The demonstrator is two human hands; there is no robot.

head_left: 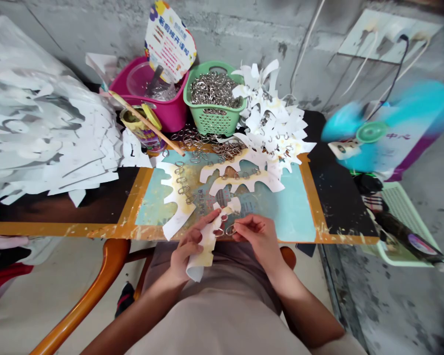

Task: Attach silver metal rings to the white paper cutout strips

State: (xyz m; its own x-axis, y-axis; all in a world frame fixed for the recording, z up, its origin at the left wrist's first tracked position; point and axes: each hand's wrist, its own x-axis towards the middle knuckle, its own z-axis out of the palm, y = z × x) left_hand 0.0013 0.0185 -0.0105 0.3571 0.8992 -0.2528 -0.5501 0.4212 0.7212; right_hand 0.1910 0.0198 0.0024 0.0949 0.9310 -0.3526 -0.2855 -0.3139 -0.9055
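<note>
My left hand [187,246] grips a white scalloped paper strip [203,246] with yellowish glue stains, holding it upright over my lap. My right hand [257,236] pinches a small metal ring [230,230] at the paper's edge, and another ring sits on the strip near my left fingertips. Just beyond my hands, several similar paper strips [177,197] with rings threaded along them lie on a painted teal and orange board [292,212]. Loose metal rings [207,148] are scattered at the board's far edge.
A green basket of metal rings [214,106] and a magenta tub [151,108] stand behind the board. Stacks of white paper cutouts [52,133] rise at left, ringed paper pieces [270,108] pile at back right, and a spinning blue fan [377,130] stands at right.
</note>
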